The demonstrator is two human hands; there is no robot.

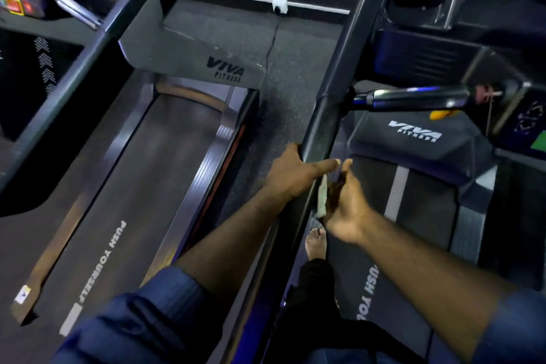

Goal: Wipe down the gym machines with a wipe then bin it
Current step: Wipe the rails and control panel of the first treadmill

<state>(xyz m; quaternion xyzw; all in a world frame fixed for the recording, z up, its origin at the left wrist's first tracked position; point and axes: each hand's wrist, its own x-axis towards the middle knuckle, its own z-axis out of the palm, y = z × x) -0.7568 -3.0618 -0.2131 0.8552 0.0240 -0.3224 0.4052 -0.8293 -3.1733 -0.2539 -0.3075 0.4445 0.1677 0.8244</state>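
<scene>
Against the rail (322,130), wipe (322,196) pinched in right grip (345,204); left grip (292,174) curled round rail alongside.

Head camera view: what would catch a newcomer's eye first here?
The two hands meeting mid-frame: the left hand grips the dark grey treadmill handrail while the right hand holds a crumpled pale wipe against its inner side. Next come the white VIVA FITNESS lettering on the black motor cover at right, and the PUSH YOURSELF lettering beside the neighbouring treadmill's belt at lower left.
</scene>
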